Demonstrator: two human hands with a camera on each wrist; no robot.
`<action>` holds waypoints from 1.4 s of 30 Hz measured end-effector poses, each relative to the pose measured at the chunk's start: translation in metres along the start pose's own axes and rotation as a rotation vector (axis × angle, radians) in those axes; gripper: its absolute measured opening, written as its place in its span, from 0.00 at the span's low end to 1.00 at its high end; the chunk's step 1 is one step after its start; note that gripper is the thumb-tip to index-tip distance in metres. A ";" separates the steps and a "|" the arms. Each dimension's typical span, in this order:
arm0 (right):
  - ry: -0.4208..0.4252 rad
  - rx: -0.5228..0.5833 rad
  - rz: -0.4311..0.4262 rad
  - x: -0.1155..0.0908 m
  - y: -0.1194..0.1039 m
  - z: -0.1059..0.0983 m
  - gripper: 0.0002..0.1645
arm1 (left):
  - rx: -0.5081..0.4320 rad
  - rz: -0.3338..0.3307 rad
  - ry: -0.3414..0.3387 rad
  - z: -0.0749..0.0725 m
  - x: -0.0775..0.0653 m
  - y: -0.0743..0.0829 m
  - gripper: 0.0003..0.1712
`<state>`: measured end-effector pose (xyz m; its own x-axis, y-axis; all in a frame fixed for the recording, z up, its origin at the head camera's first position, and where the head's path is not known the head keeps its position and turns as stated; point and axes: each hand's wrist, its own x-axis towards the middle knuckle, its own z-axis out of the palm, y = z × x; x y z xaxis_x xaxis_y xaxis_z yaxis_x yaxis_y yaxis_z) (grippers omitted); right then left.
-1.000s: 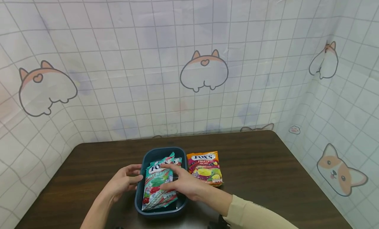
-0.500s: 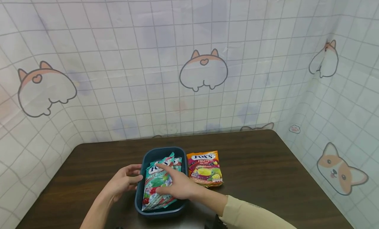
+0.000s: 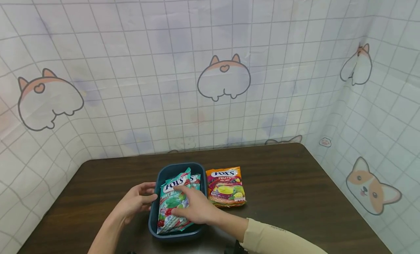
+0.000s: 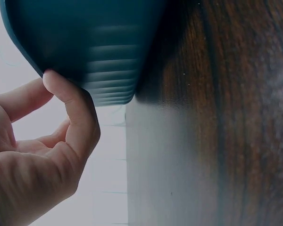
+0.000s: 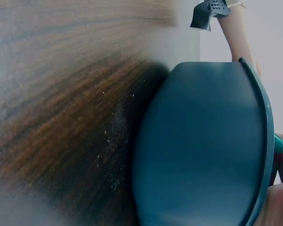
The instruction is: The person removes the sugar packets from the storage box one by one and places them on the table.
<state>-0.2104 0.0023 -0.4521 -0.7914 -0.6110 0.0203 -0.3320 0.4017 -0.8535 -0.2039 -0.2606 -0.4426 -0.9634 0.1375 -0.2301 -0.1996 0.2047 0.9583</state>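
A dark blue plastic bin (image 3: pixel 175 237) stands on the table, with a teal Fox's mint candy bag (image 3: pixel 172 203) lying slanted inside. Behind it shows part of a second teal candy bag (image 3: pixel 195 180). My right hand (image 3: pixel 197 206) reaches in from the right, thumb and index finger spread over the front bag; its other fingers are hidden. At the left, my left hand (image 3: pixel 134 201) touches the bin's rim with its fingertips and thumb. In the left wrist view, bent fingers (image 4: pixel 78 115) meet the rim. The bin's wall (image 5: pixel 203 150) fills much of the right wrist view.
An orange Fox's fruit candy bag (image 3: pixel 225 186) lies flat just right of the bin. The dark wooden table (image 3: pixel 279 184) extends to both sides, backed by a white grid-patterned cloth (image 3: pixel 141 64) with corgi drawings. A dark strap-like device (image 3: pixel 237 248) sits under the right sleeve.
My right hand has slid slightly left across the front mint candy bag, thumb included. The left hand, the bin and the orange bag stay in place; the head view shifts a little.
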 end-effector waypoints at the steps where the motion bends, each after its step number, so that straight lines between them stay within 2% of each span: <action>1: 0.006 -0.010 -0.003 0.001 0.002 0.001 0.39 | -0.005 -0.002 0.006 0.000 0.000 0.000 0.30; 8: 0.034 0.060 0.011 -0.008 -0.016 -0.005 0.36 | 0.005 -0.004 0.011 0.000 -0.001 -0.001 0.30; 18: 0.060 0.147 0.040 -0.013 -0.017 -0.008 0.34 | 0.002 0.000 0.008 0.001 -0.002 -0.001 0.30; 25: 0.085 0.238 0.038 -0.018 -0.019 -0.018 0.33 | 0.010 -0.002 0.027 0.002 -0.001 0.000 0.29; 32: 0.117 0.239 0.018 -0.023 -0.013 -0.028 0.33 | -0.001 0.021 0.008 0.001 -0.002 0.000 0.29; 42: 0.147 0.243 -0.033 -0.032 -0.005 -0.041 0.34 | -0.010 0.012 0.008 0.002 -0.002 0.001 0.29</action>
<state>-0.2038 0.0476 -0.4269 -0.8540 -0.5086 0.1099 -0.2400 0.1976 -0.9505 -0.2017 -0.2591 -0.4418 -0.9672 0.1319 -0.2171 -0.1898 0.1929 0.9627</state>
